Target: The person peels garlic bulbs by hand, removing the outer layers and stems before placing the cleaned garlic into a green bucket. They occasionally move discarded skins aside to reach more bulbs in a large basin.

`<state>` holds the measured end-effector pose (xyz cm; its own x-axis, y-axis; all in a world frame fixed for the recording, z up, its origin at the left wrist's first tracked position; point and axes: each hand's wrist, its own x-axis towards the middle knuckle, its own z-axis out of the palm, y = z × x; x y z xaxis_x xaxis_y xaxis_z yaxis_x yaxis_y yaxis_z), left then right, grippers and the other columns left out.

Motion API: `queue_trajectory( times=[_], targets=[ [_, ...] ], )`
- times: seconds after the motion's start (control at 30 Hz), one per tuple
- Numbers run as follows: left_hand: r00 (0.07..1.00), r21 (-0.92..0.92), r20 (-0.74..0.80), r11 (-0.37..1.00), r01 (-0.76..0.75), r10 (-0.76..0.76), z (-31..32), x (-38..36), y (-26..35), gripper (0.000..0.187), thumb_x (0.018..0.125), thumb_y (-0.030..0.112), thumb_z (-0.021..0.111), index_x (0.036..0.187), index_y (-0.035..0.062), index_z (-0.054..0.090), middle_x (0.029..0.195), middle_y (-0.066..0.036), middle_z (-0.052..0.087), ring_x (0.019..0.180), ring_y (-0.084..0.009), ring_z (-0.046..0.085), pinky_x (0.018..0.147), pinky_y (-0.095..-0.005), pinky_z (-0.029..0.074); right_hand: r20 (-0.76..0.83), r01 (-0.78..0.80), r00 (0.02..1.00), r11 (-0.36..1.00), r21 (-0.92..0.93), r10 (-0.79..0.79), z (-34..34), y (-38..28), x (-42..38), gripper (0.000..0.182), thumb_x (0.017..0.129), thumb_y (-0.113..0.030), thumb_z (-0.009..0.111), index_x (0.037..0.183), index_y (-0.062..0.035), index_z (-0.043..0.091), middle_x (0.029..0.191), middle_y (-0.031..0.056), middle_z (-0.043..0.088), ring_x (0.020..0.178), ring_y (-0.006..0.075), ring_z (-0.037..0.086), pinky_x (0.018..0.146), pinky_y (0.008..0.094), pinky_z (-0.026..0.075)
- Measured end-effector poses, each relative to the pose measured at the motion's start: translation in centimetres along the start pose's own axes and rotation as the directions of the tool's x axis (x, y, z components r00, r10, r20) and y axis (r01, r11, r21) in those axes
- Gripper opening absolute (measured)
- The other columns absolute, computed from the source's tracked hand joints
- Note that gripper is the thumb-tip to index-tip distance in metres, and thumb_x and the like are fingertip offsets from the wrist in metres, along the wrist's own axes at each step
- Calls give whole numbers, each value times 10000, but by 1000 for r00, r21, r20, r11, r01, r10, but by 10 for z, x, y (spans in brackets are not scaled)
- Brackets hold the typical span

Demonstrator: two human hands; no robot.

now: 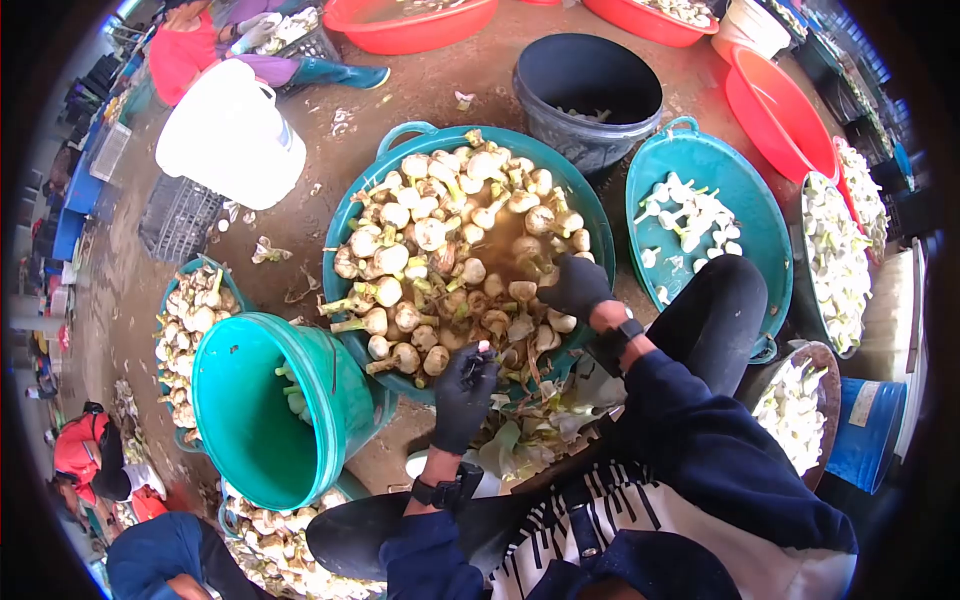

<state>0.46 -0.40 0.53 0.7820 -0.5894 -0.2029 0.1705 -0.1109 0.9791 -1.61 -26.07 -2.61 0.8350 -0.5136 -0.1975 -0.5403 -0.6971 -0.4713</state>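
A wide green tub (610, 225) holds whitish garlic bulbs (430, 233) with short cut stems, partly sunk in brown water. My right hand (578, 287), in a black glove, reaches over the tub's right side, its fingers closed at a garlic bulb by the waterline. Near the front rim is my left hand (465, 395), also black-gloved, with curled fingers and a bare pinkish fingertip showing. What it holds, if anything, I cannot tell. Leafy peelings (535, 440) lie below the tub, between my legs.
At right, a green basin (770, 240) holds white peeled bulbs. Behind the tub stands a black bucket (588, 130); a green bucket (265, 410) leans at left. A white bucket (230, 135) sits on a dark crate. Red basins (410, 35) and other seated people surround me.
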Motion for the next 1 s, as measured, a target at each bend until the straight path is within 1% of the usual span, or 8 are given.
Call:
queue_trajectory(
  times=[0.1,0.13,0.27,0.4,0.47,0.63,0.8,1.0],
  targets=[
    [1000,145,-26,989,-14,18,8,1,-6,465,856,24,624,1284,11,444,1113,-99,581,967,-139,583,836,-274,492,85,48,993,929,367,-85,-7,-9,-16,558,726,-490,693,844,54,655,762,256,642,734,375,647,651,433,479],
    [998,114,-42,993,-40,45,12,1,-4,469,856,25,626,1286,6,441,1116,-98,580,967,-140,581,835,-275,493,130,-1,988,859,511,-77,-4,-16,-28,523,808,-456,647,814,67,643,668,234,609,643,312,632,621,408,463],
    [997,-40,-68,999,-37,34,12,0,-11,480,850,30,642,1283,-24,441,1138,-96,570,985,-152,574,841,-277,494,345,-173,928,659,732,-140,-5,-55,-69,467,914,-406,572,951,54,641,739,49,610,688,112,569,612,292,462],
    [980,-223,-134,968,118,-150,6,-4,-2,418,857,25,614,1245,-34,470,1147,-108,564,987,-174,583,822,-294,528,266,-107,939,549,829,-218,-6,-66,-82,488,901,-414,581,958,68,636,756,85,640,700,109,559,633,297,466],
    [961,-372,-179,919,135,-213,6,-4,2,399,846,24,621,1215,-45,487,1124,-117,578,975,-176,587,812,-293,533,100,77,975,717,693,-201,-9,-70,-87,323,860,-302,633,959,5,655,812,107,662,718,188,618,665,327,491],
    [963,-192,-249,980,57,-105,7,0,-7,389,821,-6,608,1194,-39,503,1109,-121,573,953,-181,596,789,-292,547,-274,464,880,824,325,-388,-13,-88,-97,190,755,-160,706,910,-54,678,804,121,654,732,288,630,627,360,500],
    [960,135,-263,989,-67,101,10,-4,-5,352,799,-46,603,1146,-32,545,1088,-106,591,945,-182,600,796,-312,532,-233,433,893,878,204,-386,-8,-87,-103,116,717,-113,683,822,-66,667,793,109,651,755,317,620,634,400,505],
    [941,263,-271,956,-130,203,13,-8,-5,335,782,-37,629,1111,-30,566,1052,-104,609,939,-172,600,814,-300,508,-266,445,879,881,163,-395,-2,-85,-101,94,676,-81,661,763,-66,630,743,106,626,741,312,609,626,406,496]
  ],
)
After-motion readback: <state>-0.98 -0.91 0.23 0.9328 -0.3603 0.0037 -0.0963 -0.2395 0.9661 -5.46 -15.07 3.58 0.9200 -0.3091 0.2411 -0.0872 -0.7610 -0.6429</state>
